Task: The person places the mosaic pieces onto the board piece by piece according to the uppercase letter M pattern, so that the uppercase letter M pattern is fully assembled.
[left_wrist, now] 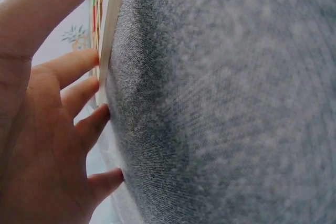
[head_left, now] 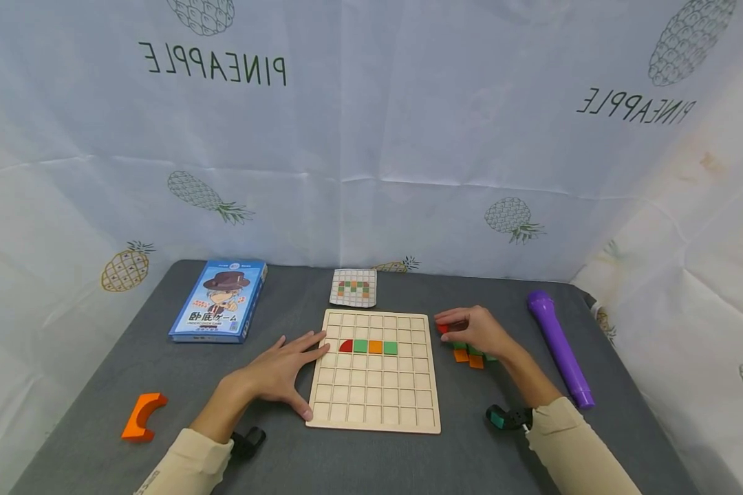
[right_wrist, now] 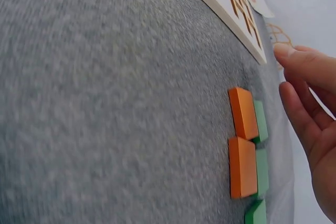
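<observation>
At mid-frame I see a pale wooden board (head_left: pixel 373 397) ruled in a square grid, its row of pieces (head_left: pixel 375 347) running red, green, orange, green, with a blue box (head_left: pixel 192 302) left, purple rod (head_left: pixel 560 347) right, and a pineapple-printed whitish curtain (head_left: pixel 371 137) above.

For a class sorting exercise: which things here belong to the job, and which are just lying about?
Likely job:
grid board
coloured pieces on it
loose pieces beside it
pattern card

Seemingly lying about:
blue box
orange curved block
purple rod
</observation>
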`<state>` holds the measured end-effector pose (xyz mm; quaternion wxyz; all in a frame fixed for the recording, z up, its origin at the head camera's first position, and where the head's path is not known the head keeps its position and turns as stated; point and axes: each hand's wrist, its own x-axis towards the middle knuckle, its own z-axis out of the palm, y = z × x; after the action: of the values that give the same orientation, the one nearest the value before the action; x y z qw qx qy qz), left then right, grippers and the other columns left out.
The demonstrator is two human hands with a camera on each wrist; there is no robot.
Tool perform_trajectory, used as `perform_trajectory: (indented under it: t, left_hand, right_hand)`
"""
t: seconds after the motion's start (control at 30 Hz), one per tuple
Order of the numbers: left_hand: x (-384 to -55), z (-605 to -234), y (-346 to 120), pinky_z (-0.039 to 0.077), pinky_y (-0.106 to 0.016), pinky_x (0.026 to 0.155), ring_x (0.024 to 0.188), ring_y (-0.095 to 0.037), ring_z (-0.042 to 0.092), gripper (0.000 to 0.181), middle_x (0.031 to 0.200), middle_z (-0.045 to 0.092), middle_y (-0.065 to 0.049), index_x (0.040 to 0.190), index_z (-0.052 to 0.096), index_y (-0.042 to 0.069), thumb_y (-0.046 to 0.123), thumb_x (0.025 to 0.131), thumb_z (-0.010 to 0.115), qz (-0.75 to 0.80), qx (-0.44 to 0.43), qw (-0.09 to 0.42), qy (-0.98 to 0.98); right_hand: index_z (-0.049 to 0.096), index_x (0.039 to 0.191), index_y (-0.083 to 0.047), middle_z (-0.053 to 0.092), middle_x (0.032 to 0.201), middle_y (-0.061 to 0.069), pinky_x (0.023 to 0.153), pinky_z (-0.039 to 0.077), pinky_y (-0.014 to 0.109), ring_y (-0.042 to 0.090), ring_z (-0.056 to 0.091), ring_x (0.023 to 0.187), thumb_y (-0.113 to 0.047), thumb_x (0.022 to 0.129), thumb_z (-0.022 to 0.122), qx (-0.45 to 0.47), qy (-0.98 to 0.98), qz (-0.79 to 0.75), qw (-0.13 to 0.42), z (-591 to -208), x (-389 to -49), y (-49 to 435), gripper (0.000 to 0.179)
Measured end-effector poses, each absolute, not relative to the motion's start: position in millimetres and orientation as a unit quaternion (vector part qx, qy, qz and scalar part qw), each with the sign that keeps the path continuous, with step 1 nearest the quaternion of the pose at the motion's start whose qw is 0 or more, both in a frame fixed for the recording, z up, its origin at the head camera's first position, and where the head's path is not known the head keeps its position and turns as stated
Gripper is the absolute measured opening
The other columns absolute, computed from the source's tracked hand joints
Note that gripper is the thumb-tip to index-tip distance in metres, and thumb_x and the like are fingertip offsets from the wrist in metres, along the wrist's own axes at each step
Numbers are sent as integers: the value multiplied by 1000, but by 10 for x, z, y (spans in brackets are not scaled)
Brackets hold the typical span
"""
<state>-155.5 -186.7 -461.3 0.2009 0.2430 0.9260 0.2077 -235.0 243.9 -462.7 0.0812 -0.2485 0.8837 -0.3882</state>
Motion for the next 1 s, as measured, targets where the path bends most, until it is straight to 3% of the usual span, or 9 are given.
perform_trajectory:
  t: [0.37, 0.57, 0.73, 1.0]
  left_hand:
    - [-1554, -4606, -1868, 10, -74, 123, 162, -33, 16, 124, 174, 18, -3, 160, 36, 19, 64, 59, 91, 205, 245, 203, 926]
    - [-1553, -4591, -1865, 10, -74, 123, 162, -34, 16, 124, 174, 18, -4, 160, 36, 20, 64, 59, 92, 203, 242, 205, 926]
    - [-1557, -4585, -1861, 9, -74, 123, 162, -33, 16, 124, 174, 18, -3, 160, 36, 20, 64, 59, 92, 203, 240, 206, 927]
    - [-1554, -4580, -1857, 10, -74, 123, 161, -34, 16, 124, 174, 18, -4, 160, 36, 19, 63, 59, 92, 201, 241, 205, 927]
  right_hand:
    - [75, 122, -5, 72, 128, 18, 86, 61, 25, 36, 69, 119, -16, 90, 78, -270, 875, -387, 106, -4653, -2328, 2271, 34]
    - [77, 118, -7, 78, 117, 13, 81, 60, 26, 22, 74, 104, -25, 95, 72, -264, 888, -365, 89, -4653, -2328, 2191, 29]
    - [79, 113, -10, 79, 111, 8, 76, 56, 22, 9, 70, 91, -28, 97, 70, -235, 894, -368, 100, -4639, -2330, 2153, 26]
    - [74, 121, -1, 79, 109, 14, 76, 61, 25, 17, 76, 91, -18, 99, 67, -246, 879, -390, 118, -4624, -2340, 2154, 28]
